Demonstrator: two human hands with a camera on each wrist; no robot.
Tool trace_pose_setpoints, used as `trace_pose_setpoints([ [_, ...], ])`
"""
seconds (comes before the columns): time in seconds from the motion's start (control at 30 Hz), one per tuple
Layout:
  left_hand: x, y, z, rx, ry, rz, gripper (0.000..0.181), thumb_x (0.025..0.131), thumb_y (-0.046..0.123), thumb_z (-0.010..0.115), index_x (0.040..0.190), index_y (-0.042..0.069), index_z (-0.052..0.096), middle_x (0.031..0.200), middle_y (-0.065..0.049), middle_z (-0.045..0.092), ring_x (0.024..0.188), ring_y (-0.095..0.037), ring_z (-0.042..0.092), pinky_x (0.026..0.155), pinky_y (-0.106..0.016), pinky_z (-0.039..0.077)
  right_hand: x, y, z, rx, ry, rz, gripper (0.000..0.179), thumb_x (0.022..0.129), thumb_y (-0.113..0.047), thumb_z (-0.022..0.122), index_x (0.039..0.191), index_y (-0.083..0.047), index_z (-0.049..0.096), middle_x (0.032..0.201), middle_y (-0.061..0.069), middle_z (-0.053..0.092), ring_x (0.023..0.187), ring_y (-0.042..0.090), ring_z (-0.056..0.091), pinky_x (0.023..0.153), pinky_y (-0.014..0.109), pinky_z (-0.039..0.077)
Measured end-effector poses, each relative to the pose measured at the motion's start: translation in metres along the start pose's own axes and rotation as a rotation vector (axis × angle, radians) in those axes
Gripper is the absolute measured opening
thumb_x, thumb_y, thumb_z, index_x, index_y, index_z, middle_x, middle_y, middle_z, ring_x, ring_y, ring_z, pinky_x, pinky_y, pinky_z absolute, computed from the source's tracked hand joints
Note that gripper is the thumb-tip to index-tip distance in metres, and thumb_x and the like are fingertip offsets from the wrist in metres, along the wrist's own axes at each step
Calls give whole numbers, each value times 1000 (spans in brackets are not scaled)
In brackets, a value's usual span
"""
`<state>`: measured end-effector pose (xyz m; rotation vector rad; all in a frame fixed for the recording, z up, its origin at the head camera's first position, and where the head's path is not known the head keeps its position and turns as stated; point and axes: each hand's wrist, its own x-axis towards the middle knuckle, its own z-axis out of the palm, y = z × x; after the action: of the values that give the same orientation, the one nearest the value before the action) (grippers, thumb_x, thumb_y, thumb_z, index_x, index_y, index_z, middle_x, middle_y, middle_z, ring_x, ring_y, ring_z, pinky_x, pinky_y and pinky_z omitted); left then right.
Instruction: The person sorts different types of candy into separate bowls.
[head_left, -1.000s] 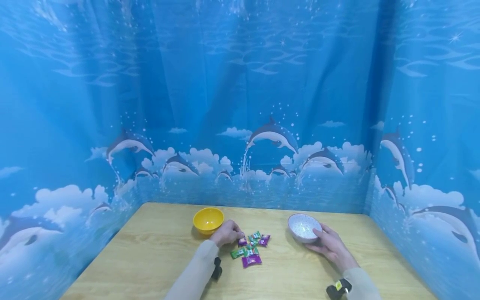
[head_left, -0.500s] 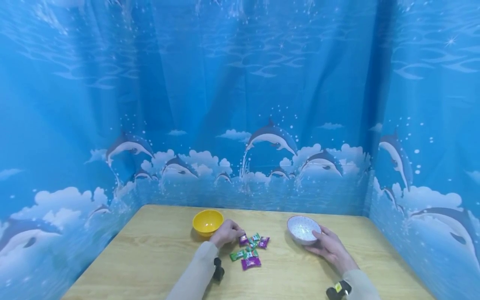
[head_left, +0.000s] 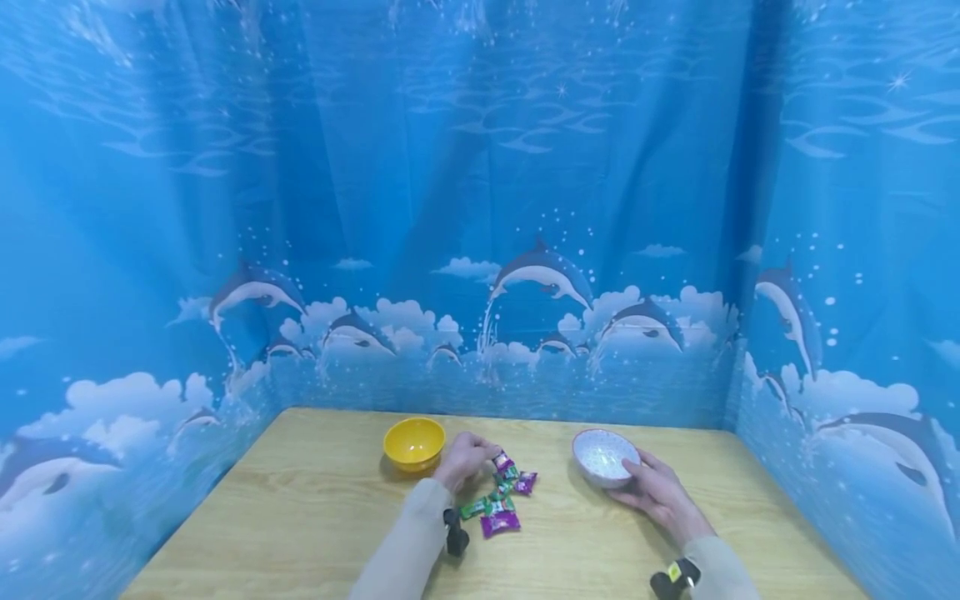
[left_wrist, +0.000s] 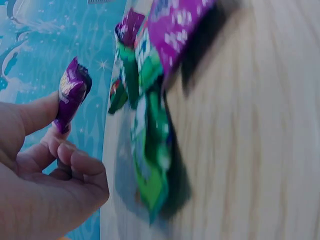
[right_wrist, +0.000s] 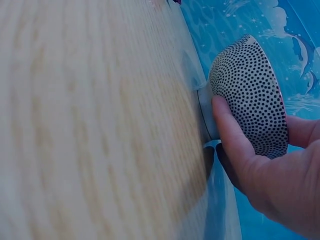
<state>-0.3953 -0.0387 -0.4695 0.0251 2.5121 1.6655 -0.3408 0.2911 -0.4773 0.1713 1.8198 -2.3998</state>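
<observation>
My left hand (head_left: 467,457) pinches a purple-wrapped candy (left_wrist: 74,95) between thumb and finger, raised off the table in the left wrist view. Close by on the table lie several more wrapped candies, among them a large purple candy (head_left: 500,523), a smaller purple candy (head_left: 527,482) and a green candy (head_left: 474,507). My right hand (head_left: 663,492) grips a pale bowl (head_left: 600,454) at its right side, thumb at the rim. In the right wrist view, dark dots cover the outside of this bowl, and a finger lies along its underside near the foot.
A yellow bowl (head_left: 414,446) stands just left of my left hand, toward the back of the wooden table (head_left: 285,508). Behind and at both sides of the table hangs a blue curtain (head_left: 480,208) printed with dolphins.
The left hand has picked up a purple candy and moved slightly to the right and away with it. The right hand keeps its grip on the pale bowl.
</observation>
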Motion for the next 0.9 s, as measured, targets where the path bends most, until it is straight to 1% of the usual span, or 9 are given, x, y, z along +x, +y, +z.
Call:
trace_pose_setpoints([
  [0.2, 0, 5, 18, -81, 78, 26, 17, 89, 19, 69, 87, 3, 66, 92, -10, 63, 85, -22, 55, 76, -37, 48, 2, 2, -1, 10, -8, -5, 72, 102, -8, 42, 154, 1, -8, 156, 37, -1, 142, 55, 14, 103, 59, 42],
  [0.27, -1, 9, 24, -123, 87, -1, 16, 90, 19, 68, 87, 3, 65, 92, -10, 62, 85, -23, 55, 73, -38, 49, 2, 3, -2, 14, -10, -4, 72, 103, -8, 42, 154, 0, -9, 156, 36, -2, 141, 55, 14, 103, 59, 42],
  [0.4, 1, 17, 36, -166, 105, -12, 17, 90, 17, 68, 80, 4, 62, 87, -9, 60, 80, -22, 53, 66, -33, 47, 2, 3, -2, 23, -9, -2, 74, 102, -9, 43, 154, -1, -9, 156, 36, -2, 142, 55, 14, 103, 59, 42],
  [0.43, 2, 19, 38, -160, 109, -18, 17, 90, 17, 68, 79, 5, 62, 86, -8, 59, 79, -21, 53, 64, -32, 47, 2, 3, -2, 23, -9, -3, 74, 102, -9, 43, 154, 0, -9, 156, 36, -2, 142, 55, 14, 103, 59, 42],
  [0.5, 5, 21, 43, -149, 122, 5, 17, 89, 16, 69, 77, 6, 63, 85, -7, 60, 77, -20, 52, 63, -30, 45, 2, 3, -2, 21, -10, -6, 74, 102, -9, 43, 154, 0, -9, 156, 36, -2, 142, 55, 13, 103, 59, 42],
  [0.6, 6, 25, 49, -152, 122, 23, 13, 88, 16, 69, 81, 5, 66, 90, -7, 62, 82, -21, 55, 68, -33, 48, 1, 3, -1, 19, -11, -6, 74, 103, -10, 43, 154, -1, -10, 156, 36, -2, 142, 55, 13, 103, 59, 42],
  [0.7, 6, 27, 55, -151, 122, 46, 14, 88, 17, 70, 86, 3, 70, 96, -9, 65, 92, -25, 59, 80, -42, 52, 1, 3, -2, 16, -9, -5, 73, 103, -10, 42, 154, -1, -10, 156, 36, -1, 142, 55, 14, 103, 58, 42],
  [0.8, 4, 28, 61, -157, 126, 62, 16, 87, 17, 71, 91, 2, 70, 100, -10, 66, 99, -28, 61, 90, -49, 51, 2, 3, -2, 9, -9, -4, 73, 103, -10, 42, 154, -1, -9, 157, 36, -1, 142, 54, 14, 103, 58, 43],
  [0.9, 3, 30, 69, -182, 120, 65, 16, 88, 18, 70, 92, 2, 71, 100, -10, 67, 100, -28, 60, 90, -49, 51, 2, 3, -1, 0, -9, -3, 73, 103, -11, 42, 154, -1, -10, 156, 36, -2, 142, 54, 13, 103, 57, 43],
])
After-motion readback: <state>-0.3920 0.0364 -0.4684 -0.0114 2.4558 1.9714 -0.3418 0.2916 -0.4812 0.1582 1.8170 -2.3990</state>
